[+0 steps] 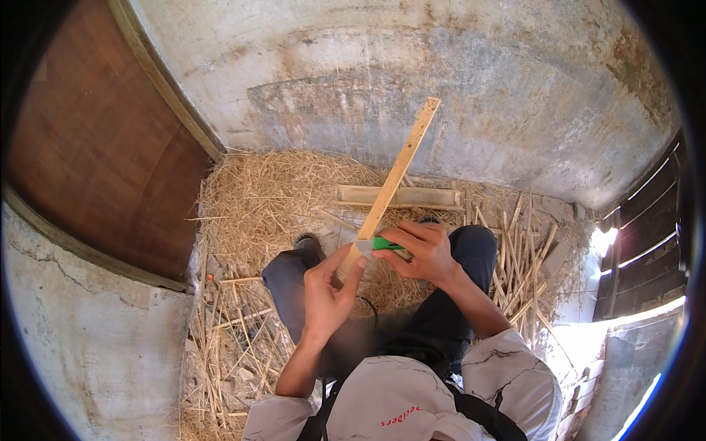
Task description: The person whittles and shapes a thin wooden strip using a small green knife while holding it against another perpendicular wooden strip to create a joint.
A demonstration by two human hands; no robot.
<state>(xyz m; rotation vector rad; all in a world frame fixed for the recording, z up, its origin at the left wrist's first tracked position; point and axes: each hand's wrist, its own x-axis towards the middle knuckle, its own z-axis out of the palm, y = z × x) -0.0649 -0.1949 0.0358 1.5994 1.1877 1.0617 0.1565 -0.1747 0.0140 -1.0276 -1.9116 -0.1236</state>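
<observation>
A long, flat, pale bamboo strip slants up toward the wall, its lower end between my legs. My left hand grips that lower end, thumb on its face. My right hand is closed on a green-handled blade, whose grey metal part lies against the strip just above my left thumb. The tips of my left fingers are partly hidden behind the strip.
A split bamboo piece lies on straw beyond my knees. Loose strips litter both sides. A concrete wall stands ahead, a brown panel at left, dark slatted boards at right.
</observation>
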